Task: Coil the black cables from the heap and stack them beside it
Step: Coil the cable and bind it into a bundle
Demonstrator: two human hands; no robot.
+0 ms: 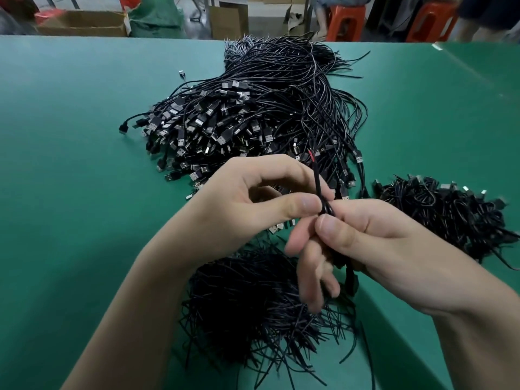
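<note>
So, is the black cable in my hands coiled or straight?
Mostly coiled: the thin black cable sits bunched in the right hand, the left hand pinching it, one end sticking up.

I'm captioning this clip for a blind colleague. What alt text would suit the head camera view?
A left hand and a right hand pinch one bundled black cable, its red-tipped end up, over a green table. Behind lies a heap of black USB cables; a stack of coiled cables sits at right, short black ties nearest.
</note>
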